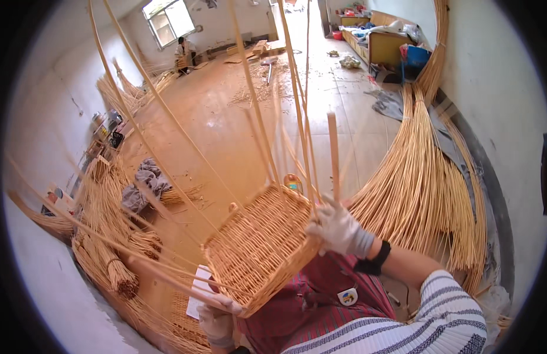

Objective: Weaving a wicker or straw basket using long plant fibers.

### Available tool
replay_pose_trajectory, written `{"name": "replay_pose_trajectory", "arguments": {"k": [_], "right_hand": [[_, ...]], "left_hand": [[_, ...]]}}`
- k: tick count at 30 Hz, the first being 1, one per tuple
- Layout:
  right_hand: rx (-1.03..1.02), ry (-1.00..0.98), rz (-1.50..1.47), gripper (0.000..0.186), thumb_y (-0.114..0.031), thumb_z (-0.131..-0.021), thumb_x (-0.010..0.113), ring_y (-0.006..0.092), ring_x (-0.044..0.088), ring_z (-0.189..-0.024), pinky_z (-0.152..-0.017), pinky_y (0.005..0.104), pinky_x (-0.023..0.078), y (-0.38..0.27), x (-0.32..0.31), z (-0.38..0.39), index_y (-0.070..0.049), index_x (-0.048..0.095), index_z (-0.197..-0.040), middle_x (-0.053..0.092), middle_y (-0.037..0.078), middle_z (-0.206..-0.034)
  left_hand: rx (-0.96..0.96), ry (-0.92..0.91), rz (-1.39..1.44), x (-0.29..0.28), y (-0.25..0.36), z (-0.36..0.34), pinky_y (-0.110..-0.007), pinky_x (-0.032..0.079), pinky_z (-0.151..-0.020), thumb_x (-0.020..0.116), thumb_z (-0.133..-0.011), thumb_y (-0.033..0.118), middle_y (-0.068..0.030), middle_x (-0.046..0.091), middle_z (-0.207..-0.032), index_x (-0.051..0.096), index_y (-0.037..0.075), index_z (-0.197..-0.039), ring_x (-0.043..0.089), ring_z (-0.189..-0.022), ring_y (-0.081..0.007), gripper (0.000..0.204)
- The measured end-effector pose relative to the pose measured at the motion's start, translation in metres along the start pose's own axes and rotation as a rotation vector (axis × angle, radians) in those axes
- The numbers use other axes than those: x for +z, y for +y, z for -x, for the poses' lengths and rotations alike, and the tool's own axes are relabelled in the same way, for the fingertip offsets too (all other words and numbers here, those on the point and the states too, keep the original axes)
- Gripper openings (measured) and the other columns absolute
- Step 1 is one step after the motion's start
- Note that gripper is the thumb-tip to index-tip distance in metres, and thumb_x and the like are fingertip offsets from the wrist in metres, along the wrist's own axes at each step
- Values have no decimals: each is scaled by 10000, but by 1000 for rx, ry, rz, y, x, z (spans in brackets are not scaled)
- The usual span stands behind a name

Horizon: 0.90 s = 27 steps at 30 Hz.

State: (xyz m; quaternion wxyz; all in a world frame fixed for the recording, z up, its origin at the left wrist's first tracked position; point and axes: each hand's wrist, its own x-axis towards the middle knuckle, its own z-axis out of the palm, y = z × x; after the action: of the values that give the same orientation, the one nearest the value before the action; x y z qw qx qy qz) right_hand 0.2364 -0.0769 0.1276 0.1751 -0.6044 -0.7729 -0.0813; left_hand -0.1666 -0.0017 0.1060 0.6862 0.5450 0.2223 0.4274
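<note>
Wicker basket (258, 248) between both hands, right hand (338, 227) grip closed on rim, left hand (217, 312) clasping lower corner

Matt woven wicker basket (258, 248), rough ribbed texture; pale cloth gloves; smooth glossy floor (226, 118); dry matt reed bundles (421, 189).

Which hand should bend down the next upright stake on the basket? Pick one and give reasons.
Right, probably. The right hand already grips the woven basket at its far rim, beside the upright stakes. The left hand is at the near bottom corner, steadying it.
</note>
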Motion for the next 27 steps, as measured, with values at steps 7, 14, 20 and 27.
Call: {"name": "replay_pose_trajectory", "arguments": {"k": [7,14,20,27], "right_hand": [[504,767,-712,375,-121,-785,781,274,636,-1035,-962,430,491,-19,-1,0,-61,633,-1125,666,67,-1044],[407,455,-872,834,-126,-856,756,185,631,-794,-709,334,526,-96,-10,34,-62,274,-1534,623,103,-991],[722,447,-985,334,-155,-892,724,170,662,-699,-672,290,525,-50,3,11,-65,630,-1200,659,68,-778],[726,692,-836,158,-94,-875,714,179,618,-836,-777,294,511,-37,21,20,-42,709,-1024,637,88,-866]], "left_hand": [[-129,-843,307,109,47,-19,-487,122,-1220,529,-960,157,-240,125,-1632,44,-111,-1541,108,-1536,-314,803],[148,-533,-225,138,49,-23,-420,394,-1103,661,-931,103,-283,512,-1416,582,-65,-1301,509,-1327,-366,413],[499,565,-553,82,24,-53,-314,493,-901,526,-1006,56,-113,584,-1198,520,-13,-1275,607,-1013,-200,278],[93,358,-414,34,-43,-48,-245,492,-708,615,-1001,192,-29,613,-880,607,11,-1161,568,-759,-105,241]]}}
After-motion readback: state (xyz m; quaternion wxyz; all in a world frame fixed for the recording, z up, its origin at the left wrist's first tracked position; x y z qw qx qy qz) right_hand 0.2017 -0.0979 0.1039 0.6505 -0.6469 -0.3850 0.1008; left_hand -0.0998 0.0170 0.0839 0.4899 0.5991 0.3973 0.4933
